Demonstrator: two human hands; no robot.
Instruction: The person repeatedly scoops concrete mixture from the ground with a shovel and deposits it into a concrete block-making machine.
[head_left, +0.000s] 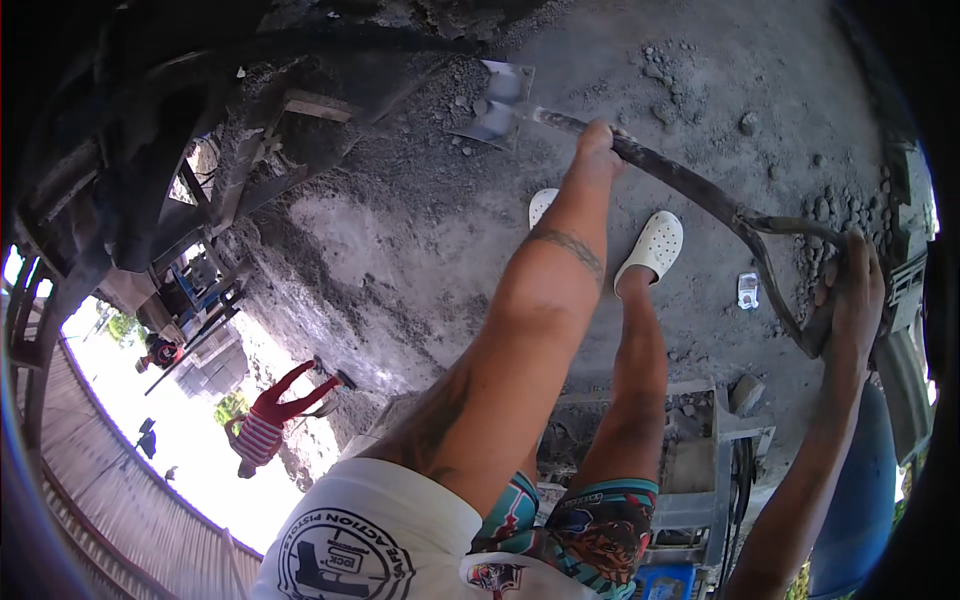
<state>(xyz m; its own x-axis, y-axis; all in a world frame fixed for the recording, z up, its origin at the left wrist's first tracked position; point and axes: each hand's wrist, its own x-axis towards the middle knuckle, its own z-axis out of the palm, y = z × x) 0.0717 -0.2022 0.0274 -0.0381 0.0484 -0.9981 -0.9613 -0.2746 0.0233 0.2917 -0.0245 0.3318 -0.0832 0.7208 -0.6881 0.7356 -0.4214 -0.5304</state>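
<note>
Pale slats make up a wall (130, 490) at the far left. Beside it, dark timber beams (240, 180) stand at a slant, and a far-off person in a striped top and red trousers (265, 430) is on bright ground. Further right, a shovel (685, 182) reaches across the scene, its metal blade (508, 85) on the far side at the edge of dark gravel (425, 120). The left hand (600, 150) is closed around the shaft, not far from the blade. Nearer, white clogs (657, 243) cover the wearer's feet on dusty grey ground, with a metal frame (718, 460) close by on the near side. A small clear object (747, 290), its kind hard to tell, lies right of the clogs. At the right, the right hand (852, 300) curls around the end of the shovel's forked handle (790, 224); a blue barrel (858, 490) stands just nearer.
</note>
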